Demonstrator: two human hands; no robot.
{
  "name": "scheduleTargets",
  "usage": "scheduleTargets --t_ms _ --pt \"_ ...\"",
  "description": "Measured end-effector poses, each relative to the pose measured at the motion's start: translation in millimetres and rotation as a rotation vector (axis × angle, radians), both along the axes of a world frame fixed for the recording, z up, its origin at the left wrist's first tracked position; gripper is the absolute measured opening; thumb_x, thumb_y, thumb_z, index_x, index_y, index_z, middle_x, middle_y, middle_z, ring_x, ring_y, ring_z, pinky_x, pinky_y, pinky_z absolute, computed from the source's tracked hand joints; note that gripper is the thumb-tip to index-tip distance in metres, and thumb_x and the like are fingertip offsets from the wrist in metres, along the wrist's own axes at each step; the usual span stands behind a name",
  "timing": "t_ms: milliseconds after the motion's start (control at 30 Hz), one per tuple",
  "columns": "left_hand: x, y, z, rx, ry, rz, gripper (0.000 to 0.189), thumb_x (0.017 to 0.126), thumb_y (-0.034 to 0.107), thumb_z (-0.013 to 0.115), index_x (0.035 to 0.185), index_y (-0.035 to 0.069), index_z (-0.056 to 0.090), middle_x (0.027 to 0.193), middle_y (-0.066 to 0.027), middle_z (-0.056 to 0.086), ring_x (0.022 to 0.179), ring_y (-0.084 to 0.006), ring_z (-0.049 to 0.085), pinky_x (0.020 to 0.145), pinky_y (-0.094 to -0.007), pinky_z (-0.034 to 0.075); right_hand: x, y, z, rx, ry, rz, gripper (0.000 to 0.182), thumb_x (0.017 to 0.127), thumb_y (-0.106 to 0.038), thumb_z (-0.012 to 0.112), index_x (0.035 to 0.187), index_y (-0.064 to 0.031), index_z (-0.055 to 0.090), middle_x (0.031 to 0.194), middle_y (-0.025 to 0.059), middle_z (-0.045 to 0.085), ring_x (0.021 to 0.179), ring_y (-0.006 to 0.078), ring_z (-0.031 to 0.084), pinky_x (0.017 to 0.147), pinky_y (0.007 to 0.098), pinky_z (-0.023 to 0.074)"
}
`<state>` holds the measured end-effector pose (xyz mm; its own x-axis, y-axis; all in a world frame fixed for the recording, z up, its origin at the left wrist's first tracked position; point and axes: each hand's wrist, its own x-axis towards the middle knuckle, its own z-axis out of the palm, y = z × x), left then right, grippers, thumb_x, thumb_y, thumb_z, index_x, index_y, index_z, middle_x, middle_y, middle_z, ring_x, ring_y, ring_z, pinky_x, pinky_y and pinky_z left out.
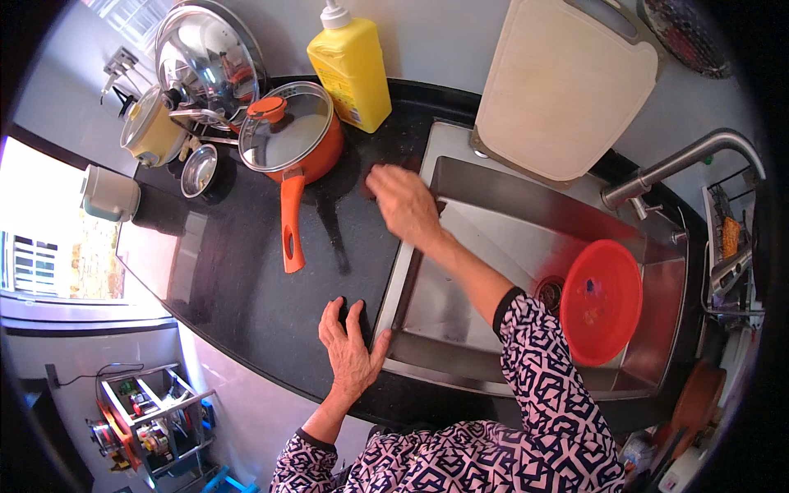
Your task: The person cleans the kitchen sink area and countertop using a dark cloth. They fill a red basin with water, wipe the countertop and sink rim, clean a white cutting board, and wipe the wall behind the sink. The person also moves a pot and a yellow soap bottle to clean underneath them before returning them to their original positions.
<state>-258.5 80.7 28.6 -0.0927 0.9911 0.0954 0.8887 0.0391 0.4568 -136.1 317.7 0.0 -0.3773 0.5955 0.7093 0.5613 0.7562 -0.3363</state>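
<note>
My left hand rests on the black countertop just left of the sink, fingers spread and holding nothing. My right hand reaches across the stainless steel sink to the counter by its left rim. It is blurred, with the fingers close together and bent down. A dark reddish patch shows beside its fingertips; whether that is a cloth or a reflection, I cannot tell. Nearest to this hand stands an orange saucepan with a glass lid, its orange handle pointing towards me.
A yellow pump bottle stands against the wall behind the saucepan. Within the sink, a red plastic basin sits tilted near the drain. A cutting board leans behind the sink, left of the faucet. Further left is a small metal bowl.
</note>
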Motion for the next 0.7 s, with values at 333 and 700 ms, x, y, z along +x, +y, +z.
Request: scheduleTargets --t_ms 333,700 --pt "1.7 -7.3 6.8 -0.023 0.043 -0.037 0.059 0.081 0.031 0.066 0.128 0.003 0.046 0.136 -0.0233 0.033 0.129 -0.0405 0.029 0.107 -0.0508 0.022 20.7 -27.3 4.5 -0.09 -0.124 0.189 0.028 0.082 -0.007 0.058 0.11 -0.0059 0.062 0.118 0.0087 0.059 0.113 0.0264 0.053 0.097 0.0408 0.0412" --pt "5.3 -10.5 10.2 -0.038 0.022 -0.031 0.064 0.075 0.023 0.072 0.129 0.003 0.045 0.136 -0.0227 0.033 0.129 -0.041 0.03 0.107 -0.0506 0.022 35.2 74.1 -12.9 -0.093 -0.013 -0.434 0.03 0.084 -0.006 0.053 0.113 -0.0007 0.058 0.116 0.0121 0.056 0.11 0.0305 0.051 0.094 0.0428 0.0401"
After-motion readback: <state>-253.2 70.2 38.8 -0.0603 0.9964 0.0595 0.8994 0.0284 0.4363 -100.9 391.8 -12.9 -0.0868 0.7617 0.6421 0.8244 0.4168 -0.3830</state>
